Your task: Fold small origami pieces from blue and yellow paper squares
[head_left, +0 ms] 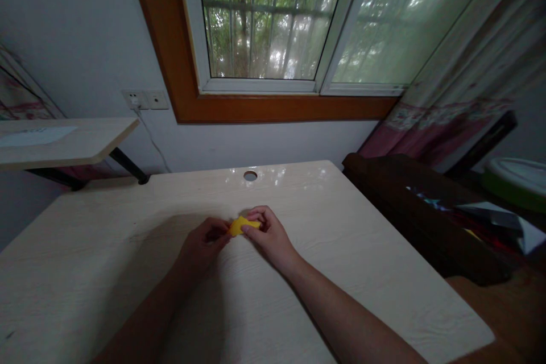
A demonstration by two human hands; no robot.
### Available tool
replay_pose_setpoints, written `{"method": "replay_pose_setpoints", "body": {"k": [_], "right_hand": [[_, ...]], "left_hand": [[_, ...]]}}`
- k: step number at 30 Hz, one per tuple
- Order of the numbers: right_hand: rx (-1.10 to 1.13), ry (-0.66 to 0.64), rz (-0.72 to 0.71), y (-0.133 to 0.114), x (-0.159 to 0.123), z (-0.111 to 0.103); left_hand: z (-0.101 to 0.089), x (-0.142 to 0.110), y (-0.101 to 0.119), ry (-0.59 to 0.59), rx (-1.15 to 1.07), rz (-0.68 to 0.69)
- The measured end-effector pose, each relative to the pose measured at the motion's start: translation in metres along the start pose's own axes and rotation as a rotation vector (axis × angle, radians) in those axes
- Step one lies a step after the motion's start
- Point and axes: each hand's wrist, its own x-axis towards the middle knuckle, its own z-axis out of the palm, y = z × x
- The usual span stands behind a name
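Both of my hands meet over the middle of a pale wooden desk [128,273]. Between them is a small yellow piece [239,226], perhaps folded paper; its exact shape is hard to make out. My left hand [205,244] pinches its left end with curled fingers. My right hand [268,236] pinches its right end, fingertips bent over the top. The yellow piece sits just above the desk surface, mostly covered by the fingers.
A round cable hole [250,175] lies near the desk's far edge. A raised shelf [63,139] juts in at the left. A wall socket [145,99] sits under the window [273,28]. A dark wooden piece of furniture [426,210] with clutter stands on the right, beside curtains.
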Motion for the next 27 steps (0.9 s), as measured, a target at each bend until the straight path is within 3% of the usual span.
{"method": "replay_pose_setpoints", "body": {"k": [8,15,20,27], "right_hand": [[-0.002,-0.067,-0.001,-0.004,-0.001,0.0],[0.0,-0.121,0.018,-0.003,-0.004,0.002],[0.054,-0.093,-0.047,-0.005,-0.003,0.002],[-0.122,-0.176,-0.154,-0.006,-0.002,-0.001]], "left_hand": [[0.0,0.001,0.008,0.031,-0.006,-0.051],[-0.003,0.001,0.006,-0.021,0.124,-0.07],[-0.003,0.001,0.006,-0.032,0.064,-0.09],[-0.003,0.001,0.01,-0.013,0.082,-0.114]]}}
